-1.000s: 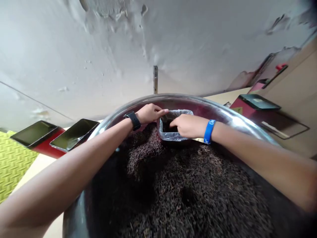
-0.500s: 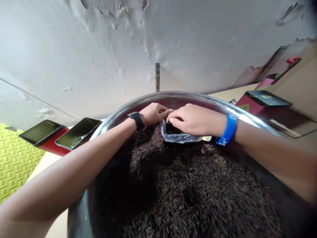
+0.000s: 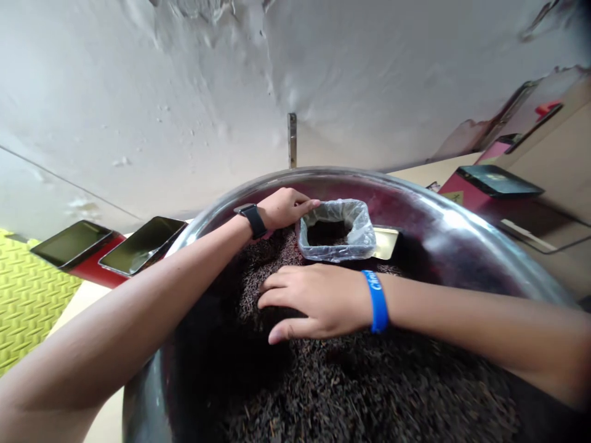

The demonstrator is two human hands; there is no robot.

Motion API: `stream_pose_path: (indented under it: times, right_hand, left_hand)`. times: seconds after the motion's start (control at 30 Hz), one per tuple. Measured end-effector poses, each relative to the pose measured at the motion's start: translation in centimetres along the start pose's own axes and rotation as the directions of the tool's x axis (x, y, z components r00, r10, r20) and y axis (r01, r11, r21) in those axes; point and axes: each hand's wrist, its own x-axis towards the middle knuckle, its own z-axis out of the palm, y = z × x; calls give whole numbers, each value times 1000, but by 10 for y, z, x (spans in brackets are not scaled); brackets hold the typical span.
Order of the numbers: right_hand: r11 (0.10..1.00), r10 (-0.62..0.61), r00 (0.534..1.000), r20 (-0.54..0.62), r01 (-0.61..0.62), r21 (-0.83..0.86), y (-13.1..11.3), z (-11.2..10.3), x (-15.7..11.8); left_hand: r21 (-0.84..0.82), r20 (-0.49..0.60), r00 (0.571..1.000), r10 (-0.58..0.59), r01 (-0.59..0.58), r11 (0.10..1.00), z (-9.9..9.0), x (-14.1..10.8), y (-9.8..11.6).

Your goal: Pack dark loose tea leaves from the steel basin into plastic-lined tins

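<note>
In the head view, my left hand (image 3: 285, 209) grips the left rim of a box-shaped tin (image 3: 336, 252), its thumb and fingers closed on the edge. Clear plastic lining (image 3: 362, 223) is folded over the tin's rim, and some dark leaves lie at the bottom. My right hand (image 3: 314, 299) is palm down just in front of the tin, fingers spread and thumb apart, at the surface of loose dark tea leaves (image 3: 369, 381). Its palm is hidden. The leaves lie in a large round metal basin (image 3: 443, 212). Beside the tin is a gold-coloured metal lid (image 3: 386, 242).
Two open red tins (image 3: 148, 246) stand left of the basin above a yellow textured mat (image 3: 34, 295). On the right are a red tin with a dark top (image 3: 498, 181) and a cardboard box (image 3: 563, 147). A peeling white wall (image 3: 207, 92) rises behind.
My right hand has come out of the tin and moved down and left to the tea leaves, its fingers spreading. My left hand stays on the tin's rim.
</note>
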Motion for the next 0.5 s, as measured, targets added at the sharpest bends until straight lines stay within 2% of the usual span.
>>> stream_pose_path:
  times: [0.1,0.2,0.3,0.4,0.5]
  right_hand:
    - [991,122,991,56,-118,-67,12,35,0]
    - [976,187,978,88,-175,-131,11,50,-2]
    - [973,164,973,165,-133,-187,2,45,-3]
    - [966,184,948,261,-126,-226,-5,34,-2]
    - [960,216,938,272,-153,-234,-10,23,2]
  left_hand:
    - [5,6,1000,-13,13,1000,1,1,-2]
    - [19,9,1000,-9,9,1000,0,0,-1]
    - [28,10,1000,-10,10,1000,0,0,-1]
    - [28,15,1000,-4,4,1000,0,0,-2]
    - [32,19,1000,5,-5,999,0,1,-4]
